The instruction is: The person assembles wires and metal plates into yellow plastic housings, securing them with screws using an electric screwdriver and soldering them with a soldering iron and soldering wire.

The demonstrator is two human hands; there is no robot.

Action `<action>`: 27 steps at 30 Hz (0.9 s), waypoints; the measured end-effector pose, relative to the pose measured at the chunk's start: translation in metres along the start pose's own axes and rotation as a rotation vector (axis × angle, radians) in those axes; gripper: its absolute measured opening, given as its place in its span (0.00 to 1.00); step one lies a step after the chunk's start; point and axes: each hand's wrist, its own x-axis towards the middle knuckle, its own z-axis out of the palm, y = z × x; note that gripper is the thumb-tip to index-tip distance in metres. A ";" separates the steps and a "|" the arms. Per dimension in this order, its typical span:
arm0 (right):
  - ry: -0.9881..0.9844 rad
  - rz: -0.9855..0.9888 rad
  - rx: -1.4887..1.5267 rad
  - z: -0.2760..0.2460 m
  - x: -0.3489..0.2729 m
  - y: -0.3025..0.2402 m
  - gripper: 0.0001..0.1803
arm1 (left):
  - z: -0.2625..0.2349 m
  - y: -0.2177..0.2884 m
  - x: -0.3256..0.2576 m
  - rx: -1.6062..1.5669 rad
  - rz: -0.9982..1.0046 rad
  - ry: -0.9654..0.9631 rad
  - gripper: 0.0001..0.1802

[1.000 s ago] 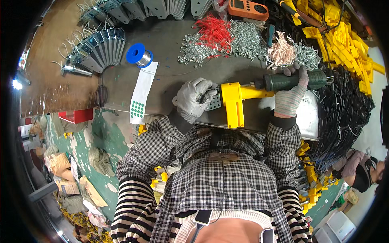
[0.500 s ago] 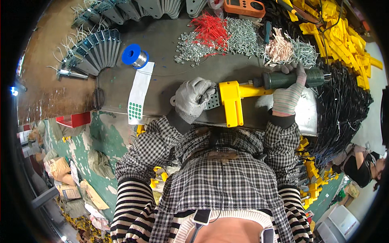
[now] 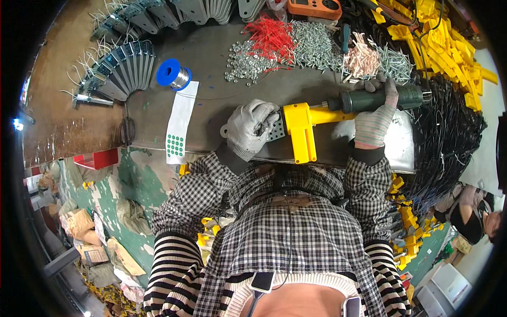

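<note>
My left hand [image 3: 249, 129], in a grey glove, is closed around a grey metal plate with holes [image 3: 277, 131]. Joined to that plate is a yellow plastic housing [image 3: 302, 138], whose arm extends to the right. My right hand [image 3: 374, 124], in a striped glove, grips a dark green electric screwdriver [image 3: 364, 101] lying sideways. Its tip points left, at the yellow housing's upper side. Whether the bit touches a screw there cannot be seen. The fingers of my left hand cover most of the plate and anything pinched in them.
Piles of nuts [image 3: 244, 61], red wires [image 3: 270, 39], screws [image 3: 316, 46] and pinkish sleeves [image 3: 360, 59] lie at the back. A solder spool [image 3: 174, 75] stands beside a sticker strip [image 3: 182, 119]. Black cables [image 3: 446, 132] and yellow housings [image 3: 449, 47] fill the right. Metal plates [image 3: 124, 68] stand left.
</note>
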 end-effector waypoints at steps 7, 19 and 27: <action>0.010 -0.015 -0.035 0.003 0.000 0.000 0.15 | 0.000 0.001 -0.002 -0.025 -0.111 -0.030 0.09; -0.003 -0.006 0.044 0.005 -0.001 0.000 0.10 | 0.003 0.000 0.000 -0.021 -0.095 -0.029 0.08; 0.027 -0.003 0.030 0.006 -0.003 0.000 0.13 | 0.002 0.002 0.000 -0.076 -0.035 0.018 0.10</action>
